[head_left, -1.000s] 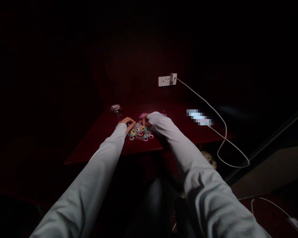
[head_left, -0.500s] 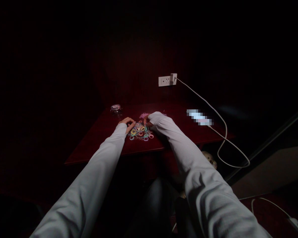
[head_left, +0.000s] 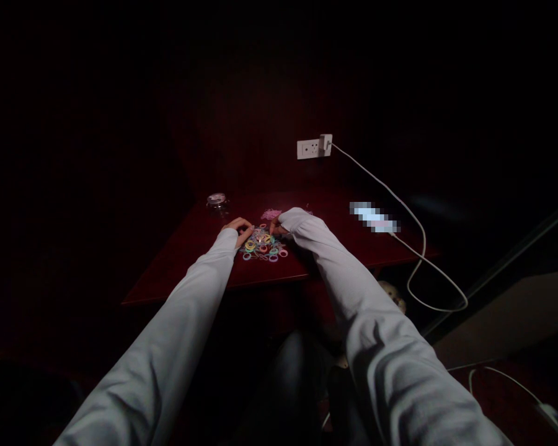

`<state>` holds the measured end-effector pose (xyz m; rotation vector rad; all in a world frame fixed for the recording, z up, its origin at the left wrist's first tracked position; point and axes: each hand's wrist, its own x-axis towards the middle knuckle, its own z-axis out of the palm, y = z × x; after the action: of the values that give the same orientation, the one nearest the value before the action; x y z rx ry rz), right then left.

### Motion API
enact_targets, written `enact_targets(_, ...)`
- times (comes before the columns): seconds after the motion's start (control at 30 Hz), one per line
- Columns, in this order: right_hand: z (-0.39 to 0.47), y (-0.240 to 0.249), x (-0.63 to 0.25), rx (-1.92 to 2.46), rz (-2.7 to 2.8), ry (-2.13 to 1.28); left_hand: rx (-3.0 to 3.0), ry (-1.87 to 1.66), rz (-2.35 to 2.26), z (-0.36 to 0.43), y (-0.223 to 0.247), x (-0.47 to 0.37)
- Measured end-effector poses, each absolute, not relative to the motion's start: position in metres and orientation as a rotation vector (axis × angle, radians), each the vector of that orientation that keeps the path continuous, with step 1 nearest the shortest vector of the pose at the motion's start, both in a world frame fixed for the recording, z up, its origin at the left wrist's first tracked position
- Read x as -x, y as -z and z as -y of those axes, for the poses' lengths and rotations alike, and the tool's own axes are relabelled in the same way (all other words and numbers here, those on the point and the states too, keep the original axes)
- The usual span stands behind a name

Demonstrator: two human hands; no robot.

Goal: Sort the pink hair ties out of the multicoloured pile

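A pile of small colourful hair ties [head_left: 263,248] lies on the dark red table, in yellow, green, pink, purple and other colours. My left hand [head_left: 238,229] rests at the pile's left edge, its fingers bent and the tips close to the thumb; whatever is between them is too small to name. From the right, my right hand [head_left: 278,225] reaches down into the pile with fingertips drawn together, partly hidden by its pale sleeve. A separate heap of pink bands [head_left: 271,214] sits just behind the pile.
A clear jar with a lid [head_left: 217,201] stands at the back left of the table [head_left: 177,263]. On the right lies a phone with a blurred screen [head_left: 374,217], its white cable [head_left: 385,184] running to a charger in the wall socket [head_left: 308,149].
My right hand has shifted slightly, uncovering more of the pink heap behind it. The left hand stays almost in place at the pile's edge.
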<state>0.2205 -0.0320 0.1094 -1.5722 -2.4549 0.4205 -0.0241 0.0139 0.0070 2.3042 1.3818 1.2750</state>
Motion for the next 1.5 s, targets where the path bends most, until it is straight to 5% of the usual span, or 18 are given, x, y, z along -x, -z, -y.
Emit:
enact_targets(0.63,0.044,-0.118,-0.214,1.752,2.484,-0.188,-2.316,-1.286,-1.358,-0.015,-0.005,0.025)
enact_targets(1.5,0.031,-0.111,-0.212,1.72,2.479,-0.453,-2.305,-1.339,-1.348,-0.022,0.001,0.025)
